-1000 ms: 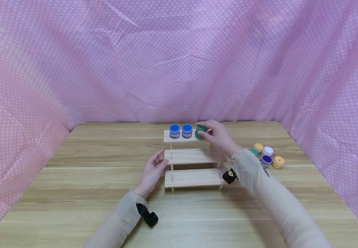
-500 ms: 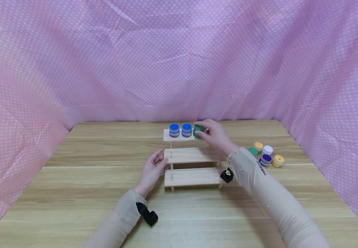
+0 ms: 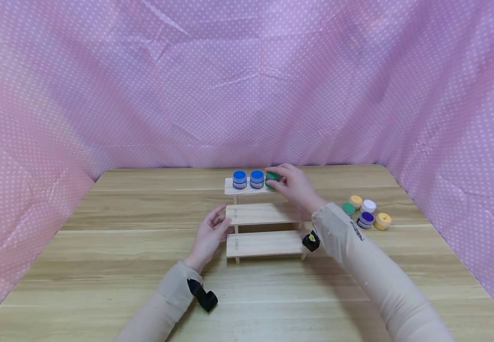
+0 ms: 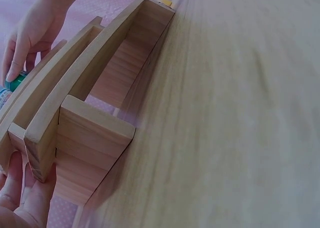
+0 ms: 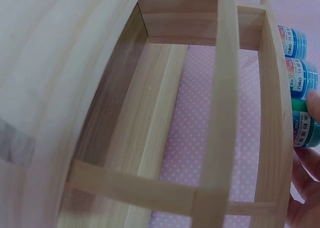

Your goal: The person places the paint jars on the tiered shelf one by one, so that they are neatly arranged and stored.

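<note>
A three-tier wooden rack (image 3: 264,214) stands on the table. On its top tier are two blue-lidded jars (image 3: 239,179) (image 3: 257,179) side by side. To their right, my right hand (image 3: 295,188) pinches a green jar (image 3: 271,179) between thumb and fingers; in the right wrist view this green jar (image 5: 303,123) is upright against the top tier, close beside a blue jar (image 5: 301,78). My left hand (image 3: 209,236) grips the left end of the middle tier; in the left wrist view its fingertips touch the rack's end (image 4: 44,158).
Right of the rack, a group of jars stands on the table (image 3: 114,247): a green one (image 3: 348,208), a white one (image 3: 368,206), a purple one (image 3: 365,219) and two yellow ones (image 3: 356,202) (image 3: 383,221). Pink dotted cloth (image 3: 247,85) hangs behind and at both sides.
My right hand has moved slightly left with the green jar, bringing it closer to the blue jars. The left hand keeps its place on the rack.
</note>
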The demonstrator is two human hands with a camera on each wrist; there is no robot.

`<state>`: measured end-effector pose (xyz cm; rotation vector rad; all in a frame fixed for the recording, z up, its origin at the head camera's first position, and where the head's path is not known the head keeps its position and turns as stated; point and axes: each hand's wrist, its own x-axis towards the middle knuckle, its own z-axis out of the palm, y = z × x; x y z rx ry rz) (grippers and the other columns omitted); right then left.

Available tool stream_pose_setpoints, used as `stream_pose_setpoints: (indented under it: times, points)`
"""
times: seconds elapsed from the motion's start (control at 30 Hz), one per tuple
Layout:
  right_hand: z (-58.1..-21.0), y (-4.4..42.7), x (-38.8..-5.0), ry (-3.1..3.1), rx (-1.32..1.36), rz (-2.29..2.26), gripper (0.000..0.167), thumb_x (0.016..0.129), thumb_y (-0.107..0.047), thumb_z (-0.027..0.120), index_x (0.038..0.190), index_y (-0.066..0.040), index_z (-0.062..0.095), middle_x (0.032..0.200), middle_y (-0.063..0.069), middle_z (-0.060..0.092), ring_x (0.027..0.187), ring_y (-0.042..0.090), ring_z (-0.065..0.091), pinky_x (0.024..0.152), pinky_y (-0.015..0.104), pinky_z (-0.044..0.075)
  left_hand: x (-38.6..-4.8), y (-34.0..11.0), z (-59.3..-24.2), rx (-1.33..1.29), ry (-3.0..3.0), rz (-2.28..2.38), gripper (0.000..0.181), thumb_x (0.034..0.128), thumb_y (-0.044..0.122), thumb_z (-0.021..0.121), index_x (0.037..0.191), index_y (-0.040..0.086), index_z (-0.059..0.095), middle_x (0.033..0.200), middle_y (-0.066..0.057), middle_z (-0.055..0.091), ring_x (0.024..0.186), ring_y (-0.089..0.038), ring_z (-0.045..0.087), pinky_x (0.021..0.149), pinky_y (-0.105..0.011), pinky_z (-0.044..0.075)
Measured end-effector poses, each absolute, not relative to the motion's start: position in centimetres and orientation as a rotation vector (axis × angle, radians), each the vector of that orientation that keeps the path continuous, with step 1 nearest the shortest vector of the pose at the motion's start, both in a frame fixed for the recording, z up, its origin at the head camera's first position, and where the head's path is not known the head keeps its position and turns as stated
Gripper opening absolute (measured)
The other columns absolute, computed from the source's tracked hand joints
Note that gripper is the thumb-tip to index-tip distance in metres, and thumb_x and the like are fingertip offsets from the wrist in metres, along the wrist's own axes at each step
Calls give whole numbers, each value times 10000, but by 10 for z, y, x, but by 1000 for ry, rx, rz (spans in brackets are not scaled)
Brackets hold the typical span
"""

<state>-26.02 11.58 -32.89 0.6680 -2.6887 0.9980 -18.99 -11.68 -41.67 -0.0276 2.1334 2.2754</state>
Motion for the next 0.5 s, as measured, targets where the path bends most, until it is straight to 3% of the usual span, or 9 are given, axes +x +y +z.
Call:
stream_pose_setpoints:
  times: [0.2,0.5]
  points:
    - [-328,117,-260,-2706,677,1009,405,896,-179,654,1288,-110,580,1113,88,602,892,203,575,777,326,514,-190,-117,-416,-26,2145,2258,497,940,15,538,1417,38,398,962,-42,556,834,-68,630,886,-459,519]
    - [-324,126,-262,-2705,722,1222,535,897,-178,650,1398,-163,461,1209,83,559,1056,269,576,912,373,510,-189,-118,-415,-9,2149,2256,500,939,20,543,1417,33,395,958,-37,552,834,-72,630,881,-444,524]
